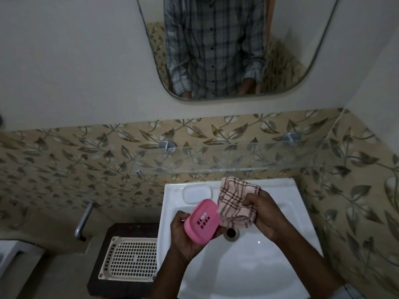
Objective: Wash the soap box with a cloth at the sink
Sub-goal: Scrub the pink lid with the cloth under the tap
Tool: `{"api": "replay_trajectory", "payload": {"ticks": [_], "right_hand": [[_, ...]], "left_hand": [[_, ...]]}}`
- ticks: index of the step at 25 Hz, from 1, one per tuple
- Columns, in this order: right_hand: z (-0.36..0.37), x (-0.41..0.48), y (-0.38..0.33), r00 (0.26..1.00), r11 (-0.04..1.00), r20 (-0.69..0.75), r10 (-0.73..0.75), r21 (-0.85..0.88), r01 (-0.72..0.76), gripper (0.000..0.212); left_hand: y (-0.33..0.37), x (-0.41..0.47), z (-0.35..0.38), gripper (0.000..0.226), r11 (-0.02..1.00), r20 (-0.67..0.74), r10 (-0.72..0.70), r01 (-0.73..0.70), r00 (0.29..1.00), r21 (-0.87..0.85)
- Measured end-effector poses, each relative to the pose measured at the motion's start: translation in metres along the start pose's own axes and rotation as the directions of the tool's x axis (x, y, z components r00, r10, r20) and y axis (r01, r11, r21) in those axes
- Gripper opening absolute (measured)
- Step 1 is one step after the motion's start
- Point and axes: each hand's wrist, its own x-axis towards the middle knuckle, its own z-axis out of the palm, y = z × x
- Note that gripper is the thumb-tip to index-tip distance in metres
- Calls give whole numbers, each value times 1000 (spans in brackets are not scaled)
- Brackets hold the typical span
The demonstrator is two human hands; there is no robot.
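Note:
My left hand (183, 236) grips a pink soap box (201, 221) from below, holding it tilted over the white sink (280, 266); slots show in the box's flat face. To its right, my right hand (262, 214) holds a bunched pink cloth with dark check lines (235, 203). The cloth's lower left edge touches the soap box's right side. Both are above the drain (231, 233).
A glass shelf (216, 167) on two metal mounts juts from the leaf-patterned tile wall above the sink. A moulded soap recess (197, 192) sits on the sink's back rim. A cream perforated tray (131, 257) lies on a dark stand at left. A mirror (216, 46) hangs above.

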Motion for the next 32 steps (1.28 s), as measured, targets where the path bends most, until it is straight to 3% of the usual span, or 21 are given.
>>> {"api": "replay_trajectory", "payload": {"ticks": [1, 3, 4, 7, 10, 11, 12, 14, 16, 17, 18, 21, 23, 27, 32], "right_hand": [[-2, 1, -7, 997, 979, -52, -50, -202, 39, 45], [-7, 1, -23, 976, 794, -106, -188, -601, 87, 46], [-9, 1, -29, 969, 705, -113, -218, -705, 76, 47], [-8, -1, -37, 955, 620, -146, -257, -783, 47, 32], [7, -3, -25, 910, 150, -12, -413, -987, 54, 28], [14, -5, -20, 902, 116, 38, -430, -988, 97, 26], [18, -7, -16, 901, 180, 63, -428, -972, 154, 24], [19, -9, -17, 931, 495, 28, -365, -841, 219, 22], [15, -13, -19, 976, 792, 16, -218, -582, 186, 30], [13, -16, -17, 985, 834, 37, -170, -526, 164, 38], [12, -20, -13, 983, 809, 69, -168, -560, 177, 46], [17, -30, 10, 945, 570, 157, -288, -765, 300, 63], [18, -29, 18, 919, 535, 120, -377, -781, 321, 59], [3, -23, 18, 865, 695, -127, -485, -657, 293, 17], [-23, -13, 2, 953, 949, -170, -250, -238, 206, 21]], "left_hand": [[4, -3, -1, 87, 1000, -29, 31, -31, 999, 2], [10, -8, 1, 86, 997, -53, 68, -66, 996, 33], [12, -10, 3, 84, 996, -51, 73, -71, 996, 46], [11, -11, 15, 81, 993, -9, 90, -89, 996, 74], [-5, -4, 36, 81, 988, -20, 108, -105, 994, 116], [-13, -2, 42, 80, 985, -31, 111, -106, 993, 136], [-20, 1, 45, 78, 983, -38, 112, -105, 993, 154], [-30, 5, 48, 67, 983, -46, 110, -101, 993, 154], [-33, 7, 48, 55, 986, -50, 124, -118, 991, 119], [-33, 9, 48, 53, 988, -55, 131, -125, 990, 95], [-33, 11, 49, 53, 989, -64, 135, -130, 989, 72], [-36, 15, 54, 50, 987, -100, 152, -146, 983, 67], [-37, 15, 57, 48, 984, -116, 160, -149, 980, 100], [-27, 8, 49, 48, 984, -157, 138, -117, 978, 137], [-11, -5, 38, 61, 992, -197, 119, -107, 973, 70]]}}
